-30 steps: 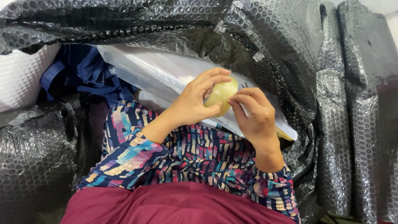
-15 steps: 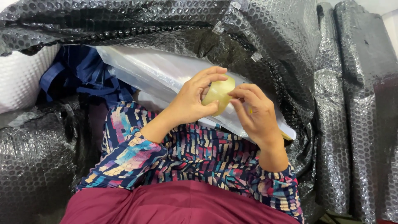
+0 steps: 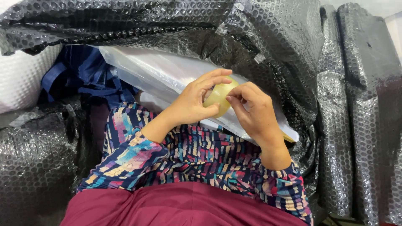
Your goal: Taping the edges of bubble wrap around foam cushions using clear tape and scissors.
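Both hands meet at centre frame over a tape roll (image 3: 218,96), yellowish and translucent. Left hand (image 3: 193,102) is closed on the tape roll: fingers curl over its far edge, thumb presses the near side. Right hand (image 3: 253,111) touches the roll from the right, fingertips (image 3: 230,99) pinched narrow against its rim (maybe picking at the tape end, too small to tell). Roll sits between the two hands, held up just above a clear plastic bag (image 3: 159,71).

The bag lies flat and slanted, running from far left to near right, pale and glossy, under and behind the hands. Its near right end shows a thin yellowish edge beside the right wrist.

Black bubble wrap (image 3: 146,21) covers most of the scene: a big crumpled sheet across the far side, more at the near left, and tall folds down the right. It drapes over the far edge of the bag.

Blue cloth (image 3: 79,75), dark with lighter stripes, is bunched at far left, just beside the bag and partly under the wrap. White bubble wrap (image 3: 21,77) shows at the left edge, touching the blue cloth.

Both forearms wear patterned sleeves (image 3: 188,155), multicolour dashes on navy. Maroon fabric (image 3: 180,207) fills the near edge, below the sleeves.
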